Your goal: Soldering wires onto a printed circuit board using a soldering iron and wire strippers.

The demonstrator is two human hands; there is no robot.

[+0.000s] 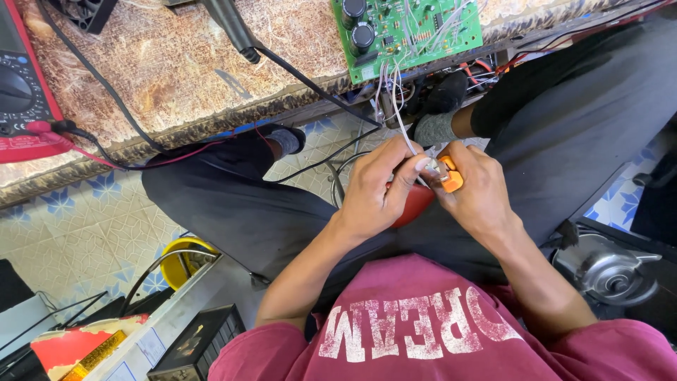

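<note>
Maroon shirt cloth (423, 339), with cracked white lettering, lay closest below both hands. Left hand (377, 194) was curled, thumb and forefinger pinched on thin white wires (400, 116). Right hand (476, 194) was closed around a small orange-handled tool (451, 180), its tip meeting the wires between the fingertips of both hands. Red rounded object (416, 201) sat just under the hands, partly hidden; could not tell what it was. Wires ran up and away from the hands to a green circuit board (409, 32), glossy, studded with black cylindrical capacitors, resting on a worn, frayed bench top (176, 77). Far to the left of the hands, a red multimeter (25, 99) with black lead. Dark trousers (233, 204) under both forearms. Patterned blue-and-cream floor tiles (84, 226) to the left. Dull metal lid (606, 271) right of the right forearm.
</note>
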